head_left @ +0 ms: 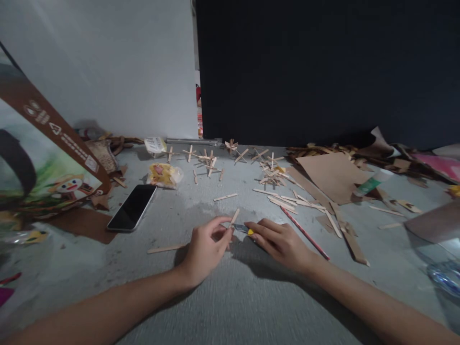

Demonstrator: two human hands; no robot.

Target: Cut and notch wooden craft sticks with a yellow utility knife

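Observation:
My left hand pinches a short wooden craft stick that tilts up from the grey floor. My right hand is wrapped round a yellow utility knife, its blade tip touching the base of that stick. Both hands rest low on the floor, close together. Another long stick lies flat just left of my left hand. A red pencil lies on the floor right beside my right hand.
A black phone lies to the left, next to a printed cardboard box. Several glued stick crosses and loose sticks are scattered further back. Brown cardboard sheets and scraps lie at the right. A small yellow packet sits beyond the phone.

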